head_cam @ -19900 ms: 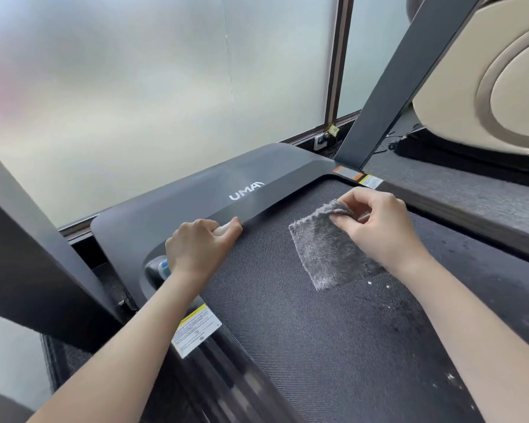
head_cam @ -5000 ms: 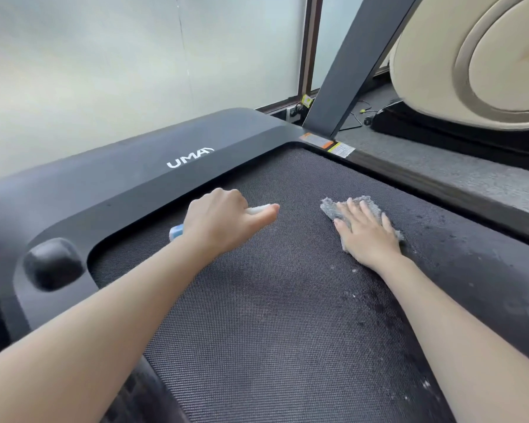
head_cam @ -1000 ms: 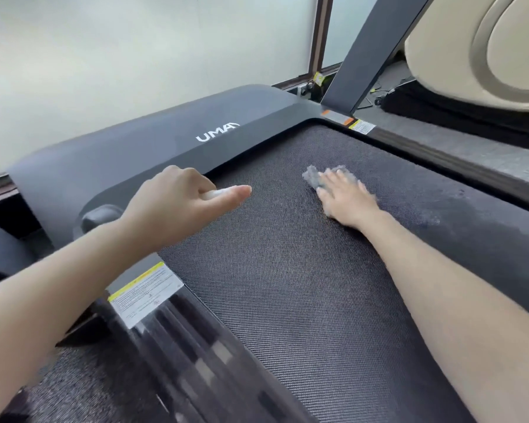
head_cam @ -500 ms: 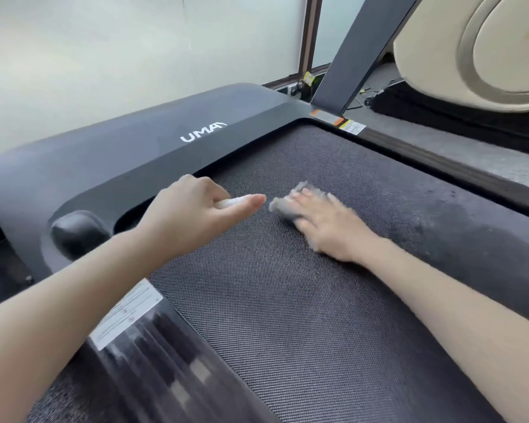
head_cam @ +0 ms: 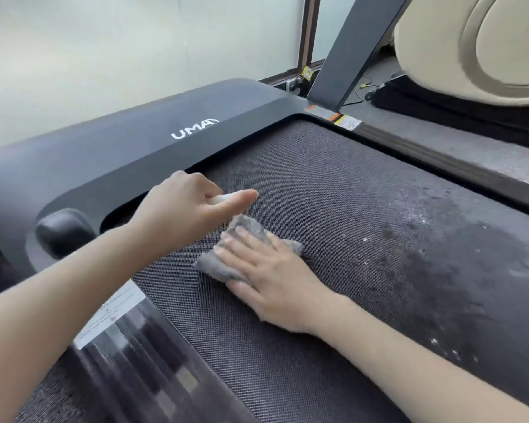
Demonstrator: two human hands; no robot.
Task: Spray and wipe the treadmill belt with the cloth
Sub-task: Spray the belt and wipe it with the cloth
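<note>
The dark woven treadmill belt (head_cam: 333, 190) fills the middle of the view. A crumpled grey cloth (head_cam: 217, 265) lies on it near the left side. My right hand (head_cam: 269, 279) presses flat on the cloth with straight fingers. My left hand (head_cam: 184, 212) hovers just above and left of the cloth, curled round a small white spray bottle (head_cam: 222, 198); only the bottle's tip shows beside my thumb. Damp dark patches and white specks mark the belt on the right (head_cam: 434, 264).
The black motor cover (head_cam: 135, 141) with a white logo runs across the belt's front end. A dark upright post (head_cam: 351, 50) rises at the back right, next to a cream machine (head_cam: 477, 41). Side rails with warning labels (head_cam: 110, 312) flank the belt. Frosted glass stands behind.
My right hand has slid the cloth toward me and leftward across the belt, so it now lies just below my left hand. The left hand has kept its grip on the bottle.
</note>
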